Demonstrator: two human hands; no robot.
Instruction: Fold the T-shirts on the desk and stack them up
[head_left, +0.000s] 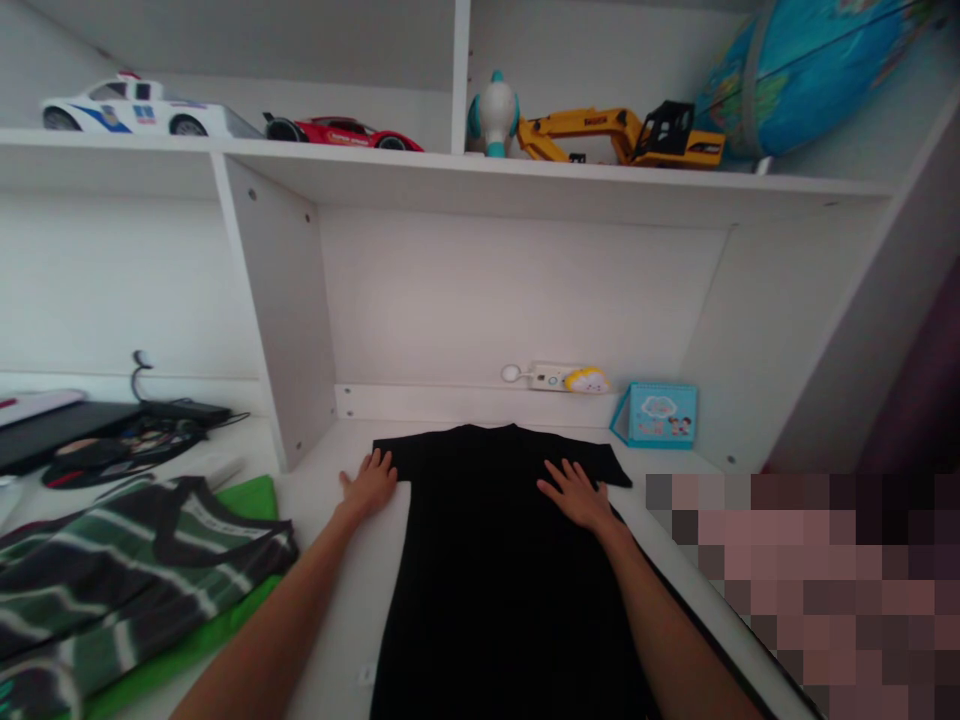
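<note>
Two bare hands lie flat on a black T-shirt spread on a white desk.

The left hand (369,482) rests open at the left edge of the black T-shirt (495,560), fingers spread, gripping nothing. The right hand (576,494) presses palm down near the right sleeve, also open. The shirt lies flat on the white desk (352,600); a striped garment (127,570) lies to the left, apart.

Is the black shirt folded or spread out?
Spread out: the black shirt lies flat on the desk, one sleeve out, left hand at its edge, right hand on it.
</note>
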